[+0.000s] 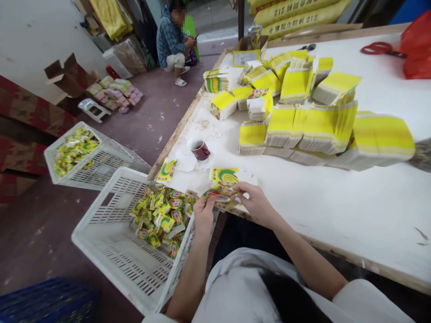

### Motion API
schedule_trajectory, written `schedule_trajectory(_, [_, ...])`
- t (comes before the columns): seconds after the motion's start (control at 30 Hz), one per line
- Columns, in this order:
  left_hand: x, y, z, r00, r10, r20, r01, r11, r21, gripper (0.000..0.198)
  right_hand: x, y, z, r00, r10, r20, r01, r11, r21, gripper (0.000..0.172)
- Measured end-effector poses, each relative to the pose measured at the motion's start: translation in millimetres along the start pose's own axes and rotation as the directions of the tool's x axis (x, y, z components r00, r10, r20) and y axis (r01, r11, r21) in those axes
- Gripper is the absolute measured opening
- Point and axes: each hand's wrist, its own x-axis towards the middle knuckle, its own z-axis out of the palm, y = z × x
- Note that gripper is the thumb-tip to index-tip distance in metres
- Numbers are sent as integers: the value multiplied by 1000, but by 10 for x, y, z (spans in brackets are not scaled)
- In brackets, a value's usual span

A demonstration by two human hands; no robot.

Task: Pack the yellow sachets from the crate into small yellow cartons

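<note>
Both my hands hold one small yellow-and-green printed packet (pixel 220 195) at the table's near edge. My left hand (pixel 204 211) pinches its left end with curled fingers. My right hand (pixel 256 202) grips its right end, fingers bent over it. Another flat packet (pixel 224 175) lies on the white table (pixel 336 202) just beyond. A white plastic crate (pixel 114 242) beside my left hand holds several folded packets (pixel 161 215).
Stacks of yellow flat packets (pixel 303 121) fill the table's middle. A dark red cup (pixel 201 149) stands near the left edge, red scissors (pixel 377 47) at the far right. A second crate (pixel 90 157) sits on the floor. A person (pixel 173 40) crouches far off.
</note>
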Motion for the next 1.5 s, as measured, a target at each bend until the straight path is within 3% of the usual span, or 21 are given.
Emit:
schedule_trajectory(0.1, [38, 149, -157, 989, 94, 117, -99, 994, 41, 52, 28, 19, -128, 984, -169, -63, 148, 955, -258, 19])
schedule_trajectory(0.17, [50, 262, -221, 964, 152, 218, -187, 971, 149, 74, 30, -17, -178, 970, -242, 18, 232, 902, -363, 24])
schedule_trajectory(0.23, [35, 348, -203, 930, 74, 360, -205, 917, 342, 92, 8, -72, -169, 950, -281, 139, 313, 872, -376, 26])
schedule_trajectory(0.3, [-4, 384, -116, 901, -64, 428, -173, 854, 491, 84, -27, -113, -112, 941, -302, 155, 338, 872, -355, 18])
schedule_trajectory(0.33, [-31, 380, -62, 894, -104, 436, -163, 831, 533, 75, -43, -120, -74, 950, -300, 89, 312, 885, -345, 17])
schedule_trajectory(0.4, [-89, 337, 35, 906, -90, 414, -180, 803, 569, 61, -65, -110, -1, 963, -235, -135, 189, 940, -284, 44])
schedule_trajectory(0.47, [-147, 267, 94, 925, -8, 379, -230, 783, 578, 63, -67, -84, 60, 956, -87, -280, 67, 995, -81, 68])
schedule_trajectory(0.53, [-194, 193, 117, 929, 60, 366, -276, 770, 576, 70, -58, -66, 111, 978, 97, -183, -52, 970, 236, 68])
schedule_trajectory(0.6, [-225, 138, 121, 919, 110, 379, -327, 749, 576, 73, -52, -66, 151, 972, 224, 66, -227, 838, 495, 61])
schedule_trajectory(0.67, [-236, 111, 115, 897, 159, 413, -390, 724, 569, 68, -52, -79, 178, 925, 277, 258, -378, 708, 597, 59])
schedule_trajectory(0.73, [-228, 111, 99, 873, 208, 441, -446, 706, 550, 62, -54, -95, 188, 914, 288, 285, -405, 677, 615, 60])
schedule_trajectory(0.83, [-191, 130, 64, 863, 226, 452, -461, 719, 520, 59, -51, -103, 182, 954, 206, 216, -293, 786, 544, 59])
schedule_trajectory(0.93, [-156, 115, 52, 868, 163, 469, -415, 756, 506, 63, -50, -64, 176, 982, 61, 181, -120, 934, 336, 51])
schedule_trajectory(1.0, [-148, 74, 66, 879, 136, 457, -390, 757, 524, 69, -49, -15, 173, 991, 10, 132, -33, 984, 174, 45])
schedule_trajectory(1.13, [-145, -33, 79, 916, 208, 342, -383, 704, 598, 74, -55, 35, 172, 1000, -13, 20, 13, 1000, 1, 47])
schedule_trajectory(1.2, [-134, -66, 54, 917, 218, 333, -388, 676, 627, 63, -75, 3, 196, 995, -49, 85, 53, 998, -39, 53])
schedule_trajectory(1.33, [-118, -91, 14, 892, 175, 417, -425, 642, 639, 35, -128, -46, 298, 958, -128, 257, 159, 982, -104, 63])
schedule_trajectory(1.4, [-133, -93, 28, 893, 168, 417, -423, 630, 652, 35, -130, -2, 325, 962, -147, 231, 176, 978, -110, 59])
schedule_trajectory(1.5, [-170, -83, 63, 912, 214, 351, -406, 600, 689, 54, -96, 118, 280, 981, -168, 96, 177, 981, -84, 53])
